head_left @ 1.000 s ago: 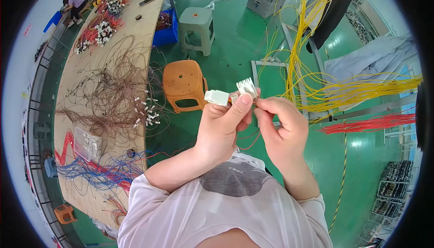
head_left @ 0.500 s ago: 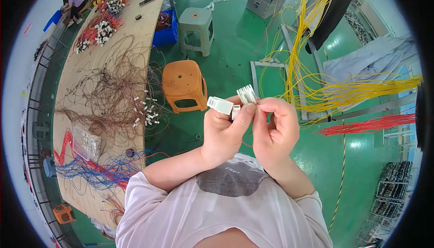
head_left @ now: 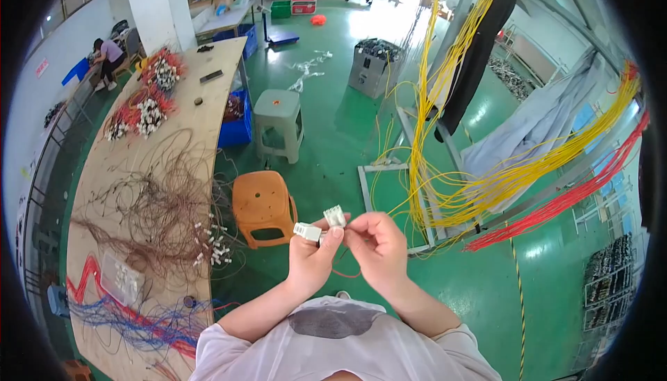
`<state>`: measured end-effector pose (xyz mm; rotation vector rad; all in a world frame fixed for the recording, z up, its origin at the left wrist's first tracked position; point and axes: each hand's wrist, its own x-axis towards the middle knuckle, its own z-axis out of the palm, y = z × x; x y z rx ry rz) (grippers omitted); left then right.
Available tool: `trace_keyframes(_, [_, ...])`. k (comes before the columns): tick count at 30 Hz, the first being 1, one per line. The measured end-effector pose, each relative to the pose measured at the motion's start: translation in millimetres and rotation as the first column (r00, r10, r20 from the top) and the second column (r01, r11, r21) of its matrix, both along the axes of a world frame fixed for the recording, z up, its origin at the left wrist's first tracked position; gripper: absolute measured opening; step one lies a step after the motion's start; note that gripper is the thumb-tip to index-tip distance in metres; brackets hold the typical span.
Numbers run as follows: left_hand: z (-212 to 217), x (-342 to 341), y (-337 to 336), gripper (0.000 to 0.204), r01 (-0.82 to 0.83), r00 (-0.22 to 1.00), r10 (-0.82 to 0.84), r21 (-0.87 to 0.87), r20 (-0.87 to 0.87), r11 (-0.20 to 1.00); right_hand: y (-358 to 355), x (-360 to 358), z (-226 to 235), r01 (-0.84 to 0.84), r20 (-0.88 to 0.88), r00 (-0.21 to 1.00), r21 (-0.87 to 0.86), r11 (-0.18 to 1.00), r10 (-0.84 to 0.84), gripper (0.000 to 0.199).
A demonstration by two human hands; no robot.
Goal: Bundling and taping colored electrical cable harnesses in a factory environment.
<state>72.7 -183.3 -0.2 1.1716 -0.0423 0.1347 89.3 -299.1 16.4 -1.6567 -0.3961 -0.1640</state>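
My left hand (head_left: pixel 310 264) is closed around white plastic wire connectors, their blocks standing out past thumb and fingers. One connector block (head_left: pixel 335 216) points up above the thumb, its top slotted. Another white connector (head_left: pixel 306 232) sticks out to the left, over the curled fingers. Close against the thumb, my right hand (head_left: pixel 381 247) pinches thumb and forefinger together beside the upright block. A thin red wire (head_left: pixel 345 275) loops below and between both hands and runs into the right one. The tip in the pinch is hidden by the fingers.
At left, a long wooden table (head_left: pixel 156 193) carries brown wires (head_left: pixel 160 200), blue wires (head_left: pixel 132 325), white connectors and a clear box (head_left: pixel 121 278). An orange stool (head_left: pixel 262 204) and grey stool (head_left: pixel 278 120) stand ahead. Yellow wires (head_left: pixel 500 190) and red wires (head_left: pixel 549 221) hang on a right-hand metal frame.
The view has tilted up, showing more of the far room. Both hands sit lower and a little further left in the picture, still together at the connectors. More of the red wire shows.
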Motion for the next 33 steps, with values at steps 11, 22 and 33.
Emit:
trace_keyframes(11, [-6,2,26,0.017,0.041,0.997,-0.045,0.080,0.055,0.996,15,3,4,-0.044,-0.243,0.956,0.446,0.894,0.167,0.011])
trace_keyframes(22, [12,-8,21,0.031,0.005,0.997,-0.011,-0.081,-0.077,0.997,16,9,11,-0.147,-0.237,0.942,0.343,0.928,0.237,0.011])
trace_keyframes(33, [7,-9,22,0.026,-0.282,0.959,0.279,-0.135,-0.043,0.950,46,16,-2,-0.215,0.126,0.969,-0.011,0.977,0.214,0.007])
